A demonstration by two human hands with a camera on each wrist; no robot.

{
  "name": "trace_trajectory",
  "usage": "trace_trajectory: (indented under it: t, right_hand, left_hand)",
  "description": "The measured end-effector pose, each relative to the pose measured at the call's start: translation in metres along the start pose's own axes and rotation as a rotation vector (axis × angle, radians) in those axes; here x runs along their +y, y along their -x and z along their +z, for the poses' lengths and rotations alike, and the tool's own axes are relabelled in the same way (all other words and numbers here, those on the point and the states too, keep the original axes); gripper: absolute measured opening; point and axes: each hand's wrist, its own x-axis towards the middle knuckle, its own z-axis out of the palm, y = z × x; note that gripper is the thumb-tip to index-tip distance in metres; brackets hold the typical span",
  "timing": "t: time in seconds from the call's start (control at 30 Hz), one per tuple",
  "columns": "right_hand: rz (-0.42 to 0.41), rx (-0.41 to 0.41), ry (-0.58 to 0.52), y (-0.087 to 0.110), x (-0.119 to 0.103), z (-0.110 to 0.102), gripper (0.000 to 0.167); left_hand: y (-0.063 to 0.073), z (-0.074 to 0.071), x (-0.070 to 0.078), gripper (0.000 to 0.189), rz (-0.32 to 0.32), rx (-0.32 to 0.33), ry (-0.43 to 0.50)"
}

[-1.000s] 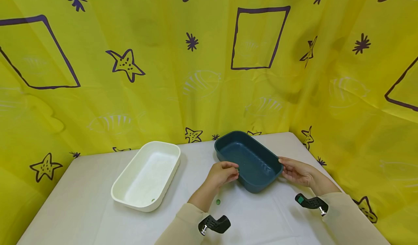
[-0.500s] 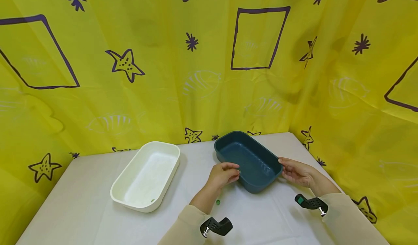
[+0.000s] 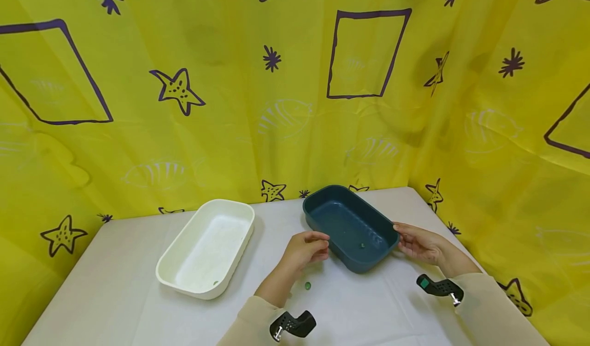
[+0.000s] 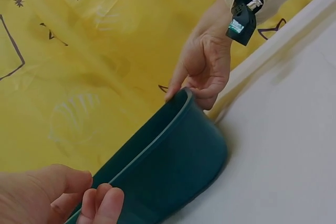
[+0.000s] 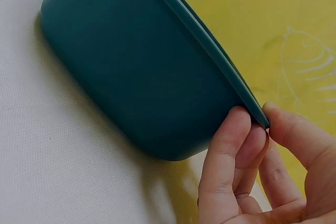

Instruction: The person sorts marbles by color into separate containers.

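Observation:
The dark teal tray [image 3: 350, 228] lies at an angle on the white-covered table. My right hand [image 3: 421, 242] pinches its near right corner, thumb over the rim and fingers beneath it in the right wrist view. My left hand [image 3: 304, 251] hovers just off the tray's left rim, fingers loosely bent and nothing visible between them. Inside the teal tray sits a small green marble [image 3: 362, 245]. Another green marble [image 3: 308, 285] lies on the cloth beside my left wrist. Both hands also appear in the left wrist view, at opposite ends of the tray.
A white tray [image 3: 168, 269] stands to the left, with a small green thing [image 3: 215, 283] near its front end. Yellow patterned curtain [image 3: 221, 131] hangs behind the table and along its right side.
My left hand has let go of a green marble, now inside the teal tray, and drawn back slightly left. My right hand keeps its grip on the corner.

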Motion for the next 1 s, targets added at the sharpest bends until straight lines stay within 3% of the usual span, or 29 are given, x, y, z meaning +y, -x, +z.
trace_trajectory:
  t: [0.3,0.7,1.0]
  right_hand:
    - [0.008,-0.011,0.006,-0.001,0.001,-0.002,0.023]
    - [0.005,-0.015,0.002,0.000,0.000,0.000,0.021]
    - [0.010,-0.019,-0.012,-0.001,0.000,0.000,0.020]
  left_hand:
    - [0.016,-0.032,0.000,0.025,0.032,0.024,-0.111]
    - [0.042,-0.073,-0.017,0.029,0.055,0.077,-0.088]
    - [0.064,-0.093,-0.033,0.029,0.052,0.111,-0.198]
